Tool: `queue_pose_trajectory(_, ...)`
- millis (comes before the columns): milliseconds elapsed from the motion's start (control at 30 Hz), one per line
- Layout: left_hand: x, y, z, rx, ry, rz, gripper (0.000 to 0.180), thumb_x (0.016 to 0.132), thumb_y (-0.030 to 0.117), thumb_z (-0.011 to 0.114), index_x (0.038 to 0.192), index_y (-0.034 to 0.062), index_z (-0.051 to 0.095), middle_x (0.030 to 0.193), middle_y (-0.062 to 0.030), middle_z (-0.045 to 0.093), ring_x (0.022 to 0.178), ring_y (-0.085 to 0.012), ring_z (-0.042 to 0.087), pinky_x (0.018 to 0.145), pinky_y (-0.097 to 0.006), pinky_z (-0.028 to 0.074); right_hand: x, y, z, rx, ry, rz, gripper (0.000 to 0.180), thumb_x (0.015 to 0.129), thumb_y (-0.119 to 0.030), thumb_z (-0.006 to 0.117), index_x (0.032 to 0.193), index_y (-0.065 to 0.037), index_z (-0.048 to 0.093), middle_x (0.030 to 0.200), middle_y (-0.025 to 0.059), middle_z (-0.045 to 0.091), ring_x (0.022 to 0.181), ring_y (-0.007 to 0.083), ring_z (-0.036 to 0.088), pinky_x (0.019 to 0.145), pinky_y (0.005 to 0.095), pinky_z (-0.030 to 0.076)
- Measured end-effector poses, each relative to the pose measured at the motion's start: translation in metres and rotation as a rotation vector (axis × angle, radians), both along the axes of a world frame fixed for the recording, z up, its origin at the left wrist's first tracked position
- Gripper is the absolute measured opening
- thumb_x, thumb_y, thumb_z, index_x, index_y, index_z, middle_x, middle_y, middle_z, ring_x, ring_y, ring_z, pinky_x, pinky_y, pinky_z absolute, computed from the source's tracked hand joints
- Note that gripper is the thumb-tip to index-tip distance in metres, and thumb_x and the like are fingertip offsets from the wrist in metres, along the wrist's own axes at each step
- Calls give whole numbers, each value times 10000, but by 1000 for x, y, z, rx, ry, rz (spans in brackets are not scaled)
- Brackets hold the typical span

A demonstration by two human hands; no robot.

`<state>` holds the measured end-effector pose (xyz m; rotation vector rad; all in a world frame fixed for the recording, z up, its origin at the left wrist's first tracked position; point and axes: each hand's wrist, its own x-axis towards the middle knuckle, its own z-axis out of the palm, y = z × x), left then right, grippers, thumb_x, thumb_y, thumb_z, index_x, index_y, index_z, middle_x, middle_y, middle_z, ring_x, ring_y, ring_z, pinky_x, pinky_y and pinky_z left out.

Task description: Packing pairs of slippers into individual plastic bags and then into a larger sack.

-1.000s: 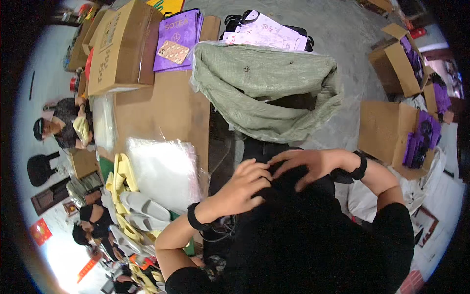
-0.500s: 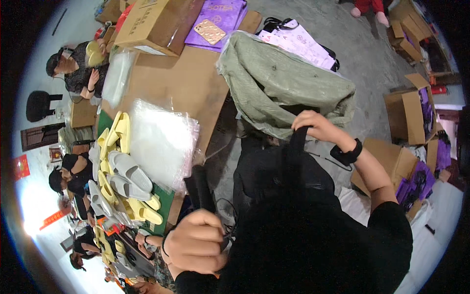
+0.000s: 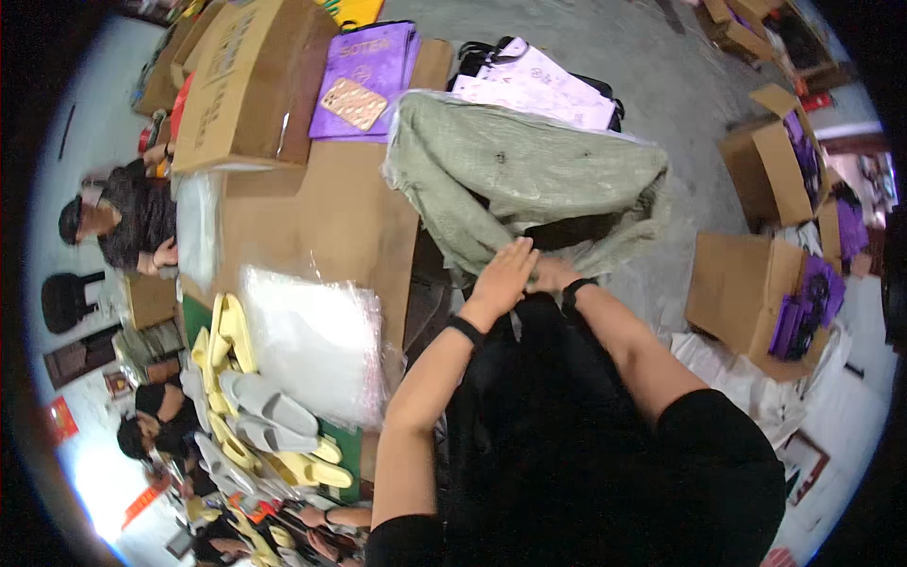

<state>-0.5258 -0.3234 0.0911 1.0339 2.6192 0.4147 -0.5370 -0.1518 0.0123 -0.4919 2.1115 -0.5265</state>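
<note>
A person is reaching both hands to the lower rim of a large grey-green woven sack (image 3: 529, 180) that is lying slumped over the edge of a cardboard-covered worktop (image 3: 312, 227). The left hand (image 3: 505, 269) is lying flat with its fingers together and straight, pressed against the sack's hanging edge. The right hand (image 3: 551, 276), a dark band at its wrist, is tucked just beside and partly behind the left; whether it is pinching the fabric or only resting there cannot be told from this angle. Judging by the pose, the step in hand is getting hold of the sack's mouth, and the next move would seem to call for a firm two-handed grip on the loose rim, since the limp cloth is sagging and folding over itself. The sack is sitting directly ahead of the hands and above them, touching both. On the worktop to the left, a stack of clear plastic bags (image 3: 312, 331) is lying near rows of yellow and grey slippers (image 3: 250, 397).
</note>
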Motion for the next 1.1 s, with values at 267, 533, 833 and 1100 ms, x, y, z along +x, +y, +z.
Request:
queue_pose_trajectory(267,10,-72,-35,-920,-382,-260,207,808,147,506,896,150,693,890,-55,674,877,-231,626,1017,-509,206,56,35,21,-90,-1,-29,641,798,-632,442,1059,-68,601,1006,243,591,922,363,580,768,440,447)
queue_pose_trajectory(533,40,-140,-17,-552,-71,-15,302,846,170,430,1077,171,624,1088,-99,585,1119,-274,481,1043,-550,172,11,129,35,496,-201,-236,851,808,-722,230,749,8,665,791,197,627,849,352,595,783,426,452)
queue_pose_trajectory(833,51,-118,-20,-506,129,316,338,892,272,381,1168,289,575,1344,-213,367,1299,-440,192,1067,-567,60,-76,95,39,122,-71,454,330,813,-334,526,876,-24,620,835,134,638,763,323,597,646,404,455)
queue_pose_trajectory(1100,49,-131,-22,-573,18,346,378,892,307,386,1239,253,526,1410,-203,267,1316,-422,156,1068,-557,78,-258,-152,86,-489,761,-38,352,831,-299,491,1076,-61,577,1054,239,563,991,380,529,837,438,435)
